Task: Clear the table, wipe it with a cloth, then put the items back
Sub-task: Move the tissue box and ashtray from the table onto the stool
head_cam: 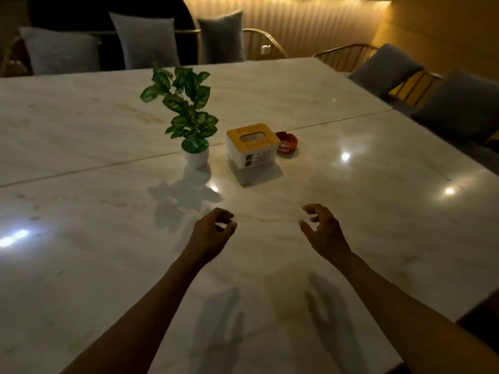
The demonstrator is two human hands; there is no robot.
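**Reaching over the marble desk, both hands bare of any load**

Hovering above the near part of the pale marble desk (81, 265), the left hand (210, 233) and the right hand (324, 230) are stretched forward side by side with a gap between them. Each has its fingers loosely curled, thumb apart from the fingertips, and neither grips or touches anything. Their shadows fall on the glossy top below the forearms.

The things to be cleared sit together beyond the hands, near a seam that crosses the top. A small potted plant (189, 114) with green patterned leaves stands upright in a white pot on the left. Just to its right is a white tissue box (252, 145) with a yellow top. A red ashtray (286, 144) lies close behind the box's right corner. All three are well apart from the hands.

Grey cushions (145, 39) lean on chairs (348, 56) with metal backs around the far and right sides. Bright lamp reflections dot the surface.
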